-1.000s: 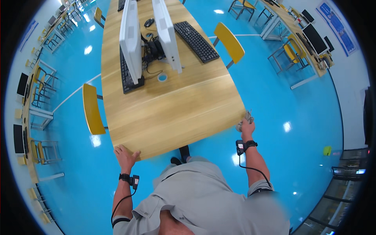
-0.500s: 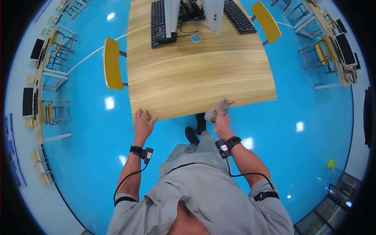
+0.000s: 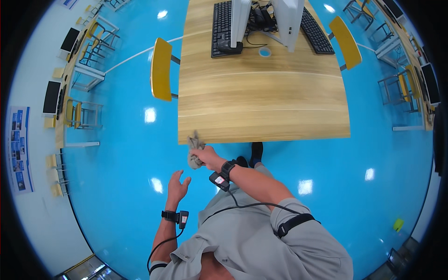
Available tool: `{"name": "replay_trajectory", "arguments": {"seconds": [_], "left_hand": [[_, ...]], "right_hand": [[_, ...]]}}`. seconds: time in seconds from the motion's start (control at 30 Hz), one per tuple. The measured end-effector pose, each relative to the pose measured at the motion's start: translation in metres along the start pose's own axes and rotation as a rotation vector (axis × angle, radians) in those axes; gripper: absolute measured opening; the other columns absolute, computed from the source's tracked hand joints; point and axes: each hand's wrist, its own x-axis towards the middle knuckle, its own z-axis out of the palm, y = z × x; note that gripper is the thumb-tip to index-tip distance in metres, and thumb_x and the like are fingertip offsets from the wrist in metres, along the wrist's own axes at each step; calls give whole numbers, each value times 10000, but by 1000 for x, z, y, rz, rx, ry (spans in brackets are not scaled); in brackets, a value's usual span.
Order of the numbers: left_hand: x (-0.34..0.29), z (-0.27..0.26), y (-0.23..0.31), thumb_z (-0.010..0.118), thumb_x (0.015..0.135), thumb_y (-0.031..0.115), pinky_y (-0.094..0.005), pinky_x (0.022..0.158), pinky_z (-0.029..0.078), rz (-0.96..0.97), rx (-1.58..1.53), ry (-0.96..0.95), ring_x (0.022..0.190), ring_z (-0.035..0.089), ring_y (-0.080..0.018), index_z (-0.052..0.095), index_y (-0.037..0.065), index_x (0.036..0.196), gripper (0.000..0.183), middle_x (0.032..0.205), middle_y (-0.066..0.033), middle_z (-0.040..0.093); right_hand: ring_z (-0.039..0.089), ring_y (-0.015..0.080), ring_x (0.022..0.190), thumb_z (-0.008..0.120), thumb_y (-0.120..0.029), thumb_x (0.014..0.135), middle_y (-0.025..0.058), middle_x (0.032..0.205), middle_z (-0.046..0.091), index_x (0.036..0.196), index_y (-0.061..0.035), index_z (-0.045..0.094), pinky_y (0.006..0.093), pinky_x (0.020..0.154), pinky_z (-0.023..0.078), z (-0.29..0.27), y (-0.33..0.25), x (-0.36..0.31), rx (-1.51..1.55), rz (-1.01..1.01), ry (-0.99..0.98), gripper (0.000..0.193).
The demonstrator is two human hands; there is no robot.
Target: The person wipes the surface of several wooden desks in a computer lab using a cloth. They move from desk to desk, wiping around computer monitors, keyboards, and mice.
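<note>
My right hand (image 3: 210, 157) reaches across to the left and grips a crumpled grey cloth (image 3: 194, 159). The cloth bunches out of the fist, its upper end at the near left corner of the wooden table (image 3: 266, 105). Whether that end presses on the tabletop I cannot tell. Nearer to me and a little left, my left hand (image 3: 177, 188) hovers over the floor, thumb and fingers apart, holding nothing.
Two back-to-back monitors (image 3: 240, 23), black keyboards (image 3: 317, 30), a mouse (image 3: 230, 47) and tangled cables occupy the table's far end. A small blue-centred disc (image 3: 265, 52) lies near them. Yellow-backed chairs (image 3: 161, 70) flank the table on both sides. Blue floor (image 3: 126, 163) surrounds it.
My right hand has carried the cloth from the middle of the near edge to its left corner. My left hand has come off the table edge toward me. The view has shifted.
</note>
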Motion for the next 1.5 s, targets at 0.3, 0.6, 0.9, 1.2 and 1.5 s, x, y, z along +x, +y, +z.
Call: {"name": "replay_trajectory", "arguments": {"seconds": [0.3, 0.6, 0.9, 1.2, 1.5], "left_hand": [[30, 32, 39, 737, 912, 277, -457, 993, 518, 84, -98, 32, 1212, 615, -398, 616, -10, 1318, 512, 1338, -236, 621], [91, 59, 163, 753, 884, 213, -479, 1017, 488, 279, -48, 113, 1195, 595, -425, 613, -17, 1289, 486, 1307, -251, 619], [127, 147, 293, 825, 806, 247, -519, 1125, 394, 277, 151, 107, 1341, 451, -469, 560, -28, 1356, 670, 1429, -313, 495], [128, 191, 373, 908, 689, 448, -548, 1169, 332, 115, 342, 91, 1424, 316, -547, 415, -23, 1509, 1066, 1510, -400, 350], [128, 196, 395, 920, 656, 493, -577, 1179, 306, 36, 401, 24, 1461, 247, -559, 318, -13, 1560, 1199, 1554, -402, 283]], "right_hand": [[705, 230, 828, 768, -261, 758, 137, 945, 736, 1061, -3, 693, 372, 735, 545, -100, -73, -106, -801, -285, 238, 405], [694, 384, 880, 735, -359, 702, 187, 918, 733, 980, -54, 718, 463, 775, 543, -269, -134, -221, -1130, -266, 584, 412], [680, 401, 958, 728, -381, 721, 196, 1001, 722, 996, -66, 714, 488, 829, 547, -431, -230, -305, -1248, -238, 747, 419], [653, 415, 969, 708, -288, 788, 206, 1018, 682, 1105, -71, 666, 515, 825, 533, -575, -374, -264, -1075, -608, 950, 386], [636, 397, 997, 712, -240, 807, 196, 1000, 690, 1226, -77, 665, 467, 859, 529, -551, -414, -192, -1037, -762, 977, 452]]}}
